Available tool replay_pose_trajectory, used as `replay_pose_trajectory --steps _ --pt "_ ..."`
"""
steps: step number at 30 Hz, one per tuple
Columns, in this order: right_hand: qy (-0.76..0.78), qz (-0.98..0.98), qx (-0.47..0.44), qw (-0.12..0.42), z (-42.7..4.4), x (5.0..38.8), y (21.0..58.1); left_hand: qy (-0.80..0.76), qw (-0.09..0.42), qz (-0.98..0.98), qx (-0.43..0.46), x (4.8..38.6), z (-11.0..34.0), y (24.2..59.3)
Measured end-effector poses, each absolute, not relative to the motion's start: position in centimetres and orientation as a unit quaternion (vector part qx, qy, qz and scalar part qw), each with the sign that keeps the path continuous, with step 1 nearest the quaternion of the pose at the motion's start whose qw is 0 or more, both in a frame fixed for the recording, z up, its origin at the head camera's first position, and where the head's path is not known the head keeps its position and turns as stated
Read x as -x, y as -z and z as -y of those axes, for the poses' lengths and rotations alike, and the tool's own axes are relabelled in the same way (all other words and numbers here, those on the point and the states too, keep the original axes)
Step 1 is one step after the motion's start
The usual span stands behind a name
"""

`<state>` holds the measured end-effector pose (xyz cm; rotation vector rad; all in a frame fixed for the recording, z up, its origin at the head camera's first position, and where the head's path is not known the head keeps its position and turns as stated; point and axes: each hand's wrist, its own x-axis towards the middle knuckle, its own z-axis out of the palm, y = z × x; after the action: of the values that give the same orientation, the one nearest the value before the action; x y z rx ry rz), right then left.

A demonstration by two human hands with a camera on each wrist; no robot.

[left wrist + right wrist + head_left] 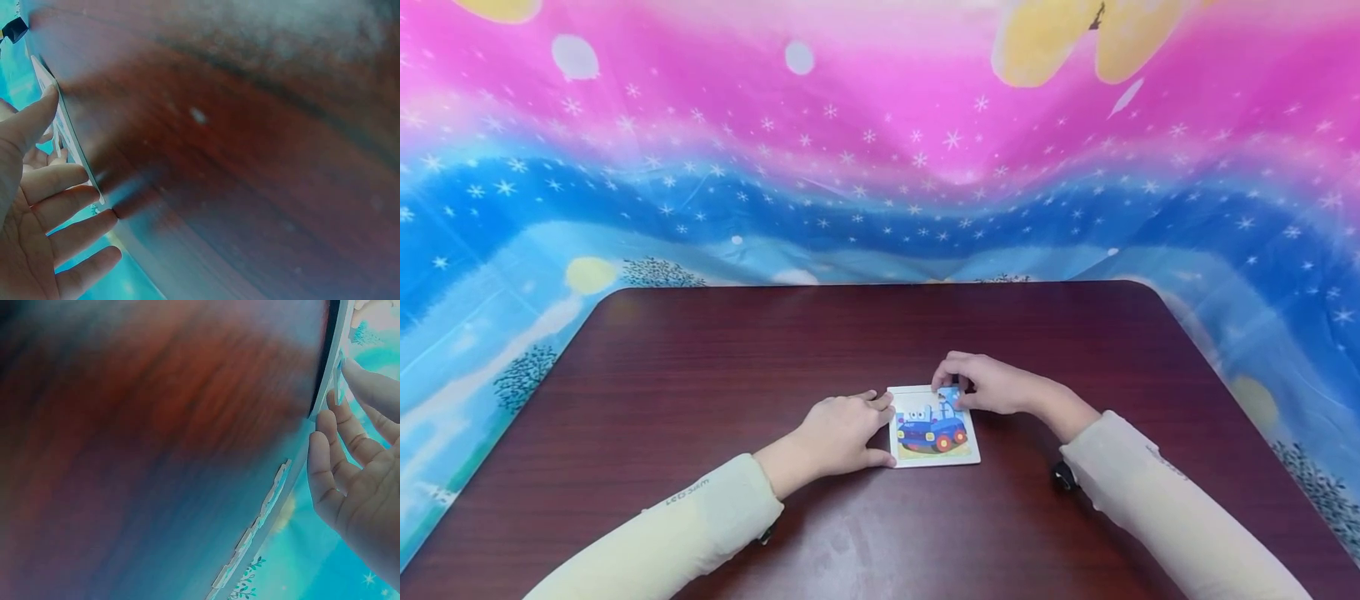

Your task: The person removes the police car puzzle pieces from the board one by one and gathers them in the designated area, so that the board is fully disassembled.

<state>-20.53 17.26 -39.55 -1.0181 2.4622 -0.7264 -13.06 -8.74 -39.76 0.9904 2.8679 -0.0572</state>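
A square jigsaw puzzle (pixel 934 454) with a white frame lies on the table, showing a blue cartoon vehicle with red wheels. Along its upper left a pale strip of the backing shows bare. My left hand (pixel 842 433) rests against the frame's left edge, thumb at the near corner and fingers spread toward the far corner. In the left wrist view those fingers (pixel 69 237) look nearly straight. Over the far right corner my right hand (pixel 992 383) pinches a thin puzzle piece (pixel 339 384) between thumb and fingers, seen edge-on in the right wrist view. The piece's picture is hidden.
Dark reddish wooden table (pixel 737 350) surrounds the puzzle. Several thin flat pieces (pixel 253 528) lie in a row in the right wrist view. A patterned pink and blue cloth (pixel 880 150) hangs behind the table. Dark wrist devices (pixel 1063 477) show below the sleeves.
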Motion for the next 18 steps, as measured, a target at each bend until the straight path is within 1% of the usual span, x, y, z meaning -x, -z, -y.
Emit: replay_pose_trajectory --steps 18 --pt "0.301 -0.868 0.352 0.179 -17.44 20.9 38.84 0.018 0.055 -0.944 -0.325 13.13 8.62 39.72"
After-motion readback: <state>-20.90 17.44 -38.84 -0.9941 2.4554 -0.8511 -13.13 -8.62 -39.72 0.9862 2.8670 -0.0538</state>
